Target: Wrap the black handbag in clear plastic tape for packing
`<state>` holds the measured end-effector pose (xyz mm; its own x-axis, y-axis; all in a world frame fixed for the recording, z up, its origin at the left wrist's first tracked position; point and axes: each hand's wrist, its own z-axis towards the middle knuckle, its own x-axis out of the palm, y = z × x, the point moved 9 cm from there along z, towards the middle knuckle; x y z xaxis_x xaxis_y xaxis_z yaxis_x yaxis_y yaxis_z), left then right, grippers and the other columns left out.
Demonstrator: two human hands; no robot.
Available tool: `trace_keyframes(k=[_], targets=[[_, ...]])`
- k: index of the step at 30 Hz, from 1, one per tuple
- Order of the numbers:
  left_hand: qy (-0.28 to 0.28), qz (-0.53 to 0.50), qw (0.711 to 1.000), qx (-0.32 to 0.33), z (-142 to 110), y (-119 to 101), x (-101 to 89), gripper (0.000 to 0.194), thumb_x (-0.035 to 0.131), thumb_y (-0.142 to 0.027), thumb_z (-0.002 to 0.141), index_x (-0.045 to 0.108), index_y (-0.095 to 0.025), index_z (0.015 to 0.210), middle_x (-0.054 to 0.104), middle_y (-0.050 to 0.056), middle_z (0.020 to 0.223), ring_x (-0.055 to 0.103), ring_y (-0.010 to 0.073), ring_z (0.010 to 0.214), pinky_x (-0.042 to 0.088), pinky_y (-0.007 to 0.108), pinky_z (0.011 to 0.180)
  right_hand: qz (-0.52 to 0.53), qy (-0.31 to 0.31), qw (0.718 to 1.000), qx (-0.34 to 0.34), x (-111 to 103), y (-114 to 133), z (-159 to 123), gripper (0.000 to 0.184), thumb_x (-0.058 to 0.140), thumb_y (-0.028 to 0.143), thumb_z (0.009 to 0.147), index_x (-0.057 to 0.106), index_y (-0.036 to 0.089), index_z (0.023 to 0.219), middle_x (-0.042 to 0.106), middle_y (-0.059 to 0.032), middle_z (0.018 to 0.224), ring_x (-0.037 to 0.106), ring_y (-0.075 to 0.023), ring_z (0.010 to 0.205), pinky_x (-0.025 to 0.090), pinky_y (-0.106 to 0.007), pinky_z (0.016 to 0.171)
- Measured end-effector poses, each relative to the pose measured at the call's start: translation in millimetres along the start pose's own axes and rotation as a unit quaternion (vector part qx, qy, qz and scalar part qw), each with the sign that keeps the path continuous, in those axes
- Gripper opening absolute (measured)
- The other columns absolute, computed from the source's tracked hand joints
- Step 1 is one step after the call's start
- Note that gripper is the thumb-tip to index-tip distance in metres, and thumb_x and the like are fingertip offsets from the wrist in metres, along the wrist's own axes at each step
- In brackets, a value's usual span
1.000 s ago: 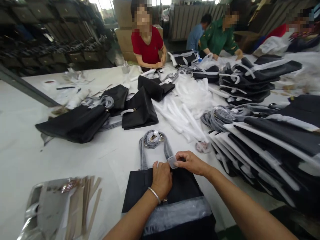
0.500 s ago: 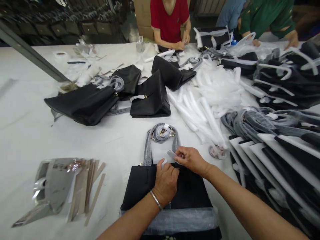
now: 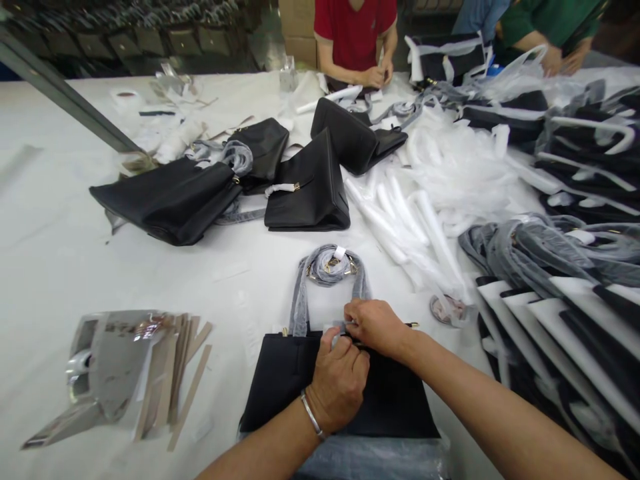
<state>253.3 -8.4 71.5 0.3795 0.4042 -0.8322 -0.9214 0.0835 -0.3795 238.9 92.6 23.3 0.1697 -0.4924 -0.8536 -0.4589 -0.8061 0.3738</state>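
Observation:
A black handbag lies in front of me, its top edge facing away. A film-wrapped handle stands out beyond that edge, with a wrapped, coiled strap inside its loop. My left hand, with a metal bangle on the wrist, is closed at the middle of the bag's top edge. Its thumb and fingers pinch there, but what they hold is hidden. Just beyond it, my right hand is closed on a small pale strip, mostly covered by the fingers.
Several black bags lie farther back. Crumpled white wrapping and stacked bags are on the right. A shiny silvery sheet and beige strips lie on the left. Across the table stand a person in red and others.
My right hand has turned and closed in beside the left; the pale strip it held up is now mostly hidden. My left fingers curl more. The view has shifted slightly.

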Motion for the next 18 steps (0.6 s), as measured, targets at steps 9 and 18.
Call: trace_keyframes(k=[9, 18], targets=[[-0.059, -0.044, 0.997, -0.009, -7.8, -2.4, -14.7, 0.021, 0.047, -0.006, 0.084, 0.063, -0.016, 0.092, 0.064, 0.001, 0.074, 0.057, 0.0159, 0.084, 0.028, 0.044, 0.105, 0.041, 0.048, 0.998, 0.019, -14.4, -2.4, 6.4, 0.012, 0.055, 0.02, 0.072, 0.067, 0.022, 0.073, 0.069, -0.001, 0.076, 0.059, -0.0146, 0.07, 0.03, -0.024, 0.057], [-0.065, -0.083, 0.994, -0.018, -5.5, -2.7, -14.7, 0.02, 0.049, -0.006, 0.083, 0.065, -0.016, 0.091, 0.069, 0.001, 0.079, 0.06, 0.0143, 0.086, 0.029, 0.044, 0.103, -0.006, 0.243, 0.961, -0.129, 9.0, 33.1, 3.6, 0.019, 0.06, 0.016, 0.066, 0.072, 0.015, 0.08, 0.071, -0.0105, 0.074, 0.062, -0.0201, 0.067, 0.035, -0.026, 0.053]])
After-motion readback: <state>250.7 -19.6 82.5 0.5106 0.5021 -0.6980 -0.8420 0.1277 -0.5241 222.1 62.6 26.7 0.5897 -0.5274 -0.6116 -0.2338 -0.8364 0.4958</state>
